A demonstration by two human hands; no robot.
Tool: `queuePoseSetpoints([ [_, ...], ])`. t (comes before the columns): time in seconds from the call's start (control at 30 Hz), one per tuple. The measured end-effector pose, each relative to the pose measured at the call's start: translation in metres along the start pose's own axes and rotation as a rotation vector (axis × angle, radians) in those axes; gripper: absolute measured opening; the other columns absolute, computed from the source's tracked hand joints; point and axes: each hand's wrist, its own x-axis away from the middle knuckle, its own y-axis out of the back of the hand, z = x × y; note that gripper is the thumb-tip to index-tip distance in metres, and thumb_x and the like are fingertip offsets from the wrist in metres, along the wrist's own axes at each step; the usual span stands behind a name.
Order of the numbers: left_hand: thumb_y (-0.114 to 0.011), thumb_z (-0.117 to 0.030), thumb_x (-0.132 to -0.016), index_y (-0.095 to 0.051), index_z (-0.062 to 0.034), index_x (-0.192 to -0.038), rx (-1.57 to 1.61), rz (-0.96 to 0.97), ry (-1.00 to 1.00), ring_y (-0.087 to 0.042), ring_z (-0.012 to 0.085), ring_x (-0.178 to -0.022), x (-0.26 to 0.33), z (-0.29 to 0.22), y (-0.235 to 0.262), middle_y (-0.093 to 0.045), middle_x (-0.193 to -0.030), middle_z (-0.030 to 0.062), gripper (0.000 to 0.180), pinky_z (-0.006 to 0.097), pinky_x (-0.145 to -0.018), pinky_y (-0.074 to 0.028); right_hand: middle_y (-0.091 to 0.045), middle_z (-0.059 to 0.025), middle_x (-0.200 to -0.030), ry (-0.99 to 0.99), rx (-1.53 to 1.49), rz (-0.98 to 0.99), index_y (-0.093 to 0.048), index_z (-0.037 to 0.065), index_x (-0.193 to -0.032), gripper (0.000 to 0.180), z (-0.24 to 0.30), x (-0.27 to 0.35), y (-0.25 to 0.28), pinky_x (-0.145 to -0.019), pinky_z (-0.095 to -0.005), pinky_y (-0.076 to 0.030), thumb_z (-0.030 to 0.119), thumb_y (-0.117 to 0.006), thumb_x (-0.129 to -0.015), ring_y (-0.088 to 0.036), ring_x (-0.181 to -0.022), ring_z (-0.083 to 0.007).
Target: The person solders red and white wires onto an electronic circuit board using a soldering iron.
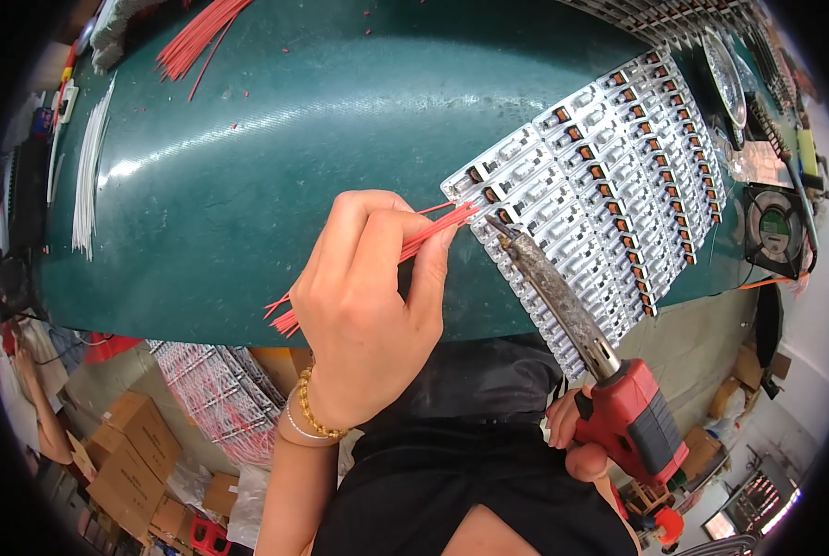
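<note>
- Red wires [444,221] mid-frame, tips at the left edge of the pale board panel [532,167]; open green tabletop [276,176] leftward, its near edge just below.
- Wires thin, bundled, tails uneven.
- Left hand [368,292] pinched closed on them, hiding their middle.
- Right hand [565,422], lower right, closed round soldering iron [589,343], partly hidden; tip contact unclear.

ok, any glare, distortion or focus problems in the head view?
Head view: glare streaks the green tabletop, brightest at left; fisheye bends its near edge and the corners go black; red wires in the left hand and the soldering gun look fairly sharp; for the cardboard boxes at lower left, can't tell defocus from small scale.
</note>
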Motion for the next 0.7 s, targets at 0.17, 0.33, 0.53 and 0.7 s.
queuePoseSetpoints([
  [0.17,-0.072,0.0,-0.074,-0.061,-0.0014,-0.079,0.143,0.017,0.104,-0.059,0.0202,-0.062,0.0,-0.006,0.007,-0.059,-0.085,0.0092,0.013,0.029,-0.051,-0.045,-0.047,0.004,-0.051,0.248,0.105,-0.188,-0.037,-0.001,-0.133,0.097,-0.016,0.0,-0.012,-0.048,-0.0276,-0.041,0.072,-0.06,-0.074,-0.049,-0.042,-0.0115],
  [0.33,-0.073,0.0,-0.073,-0.06,-0.002,-0.078,0.088,0.042,0.036,-0.058,0.0176,-0.06,0.008,-0.007,0.002,-0.059,-0.086,0.0069,0.014,0.027,-0.051,-0.044,-0.047,0.0034,-0.05,0.27,0.061,-0.171,-0.038,-0.001,-0.133,0.096,-0.01,0.008,-0.009,-0.048,-0.0288,-0.042,0.071,-0.061,-0.074,-0.05,-0.043,-0.0124],
  [0.53,-0.073,0.001,-0.071,-0.06,-0.0025,-0.076,0.076,0.057,0.051,-0.058,0.0184,-0.06,0.007,-0.008,0.0,-0.058,-0.085,0.0062,0.015,0.028,-0.052,-0.044,-0.062,-0.0038,-0.071,0.031,-0.027,-0.111,-0.063,0.003,-0.073,0.051,-0.002,0.006,-0.003,-0.059,-0.0282,-0.045,0.05,-0.082,-0.068,-0.06,-0.065,-0.0174],
  [0.7,-0.073,0.001,-0.071,-0.06,-0.0027,-0.075,0.067,0.049,0.038,-0.058,0.0187,-0.06,0.006,-0.006,0.0,-0.058,-0.084,0.0061,0.014,0.028,-0.051,-0.044,-0.061,-0.0031,-0.069,0.166,0.207,0.008,-0.062,0.005,-0.07,0.046,-0.011,0.006,0.009,-0.057,-0.0288,-0.045,0.046,-0.082,-0.07,-0.061,-0.064,-0.0172],
])
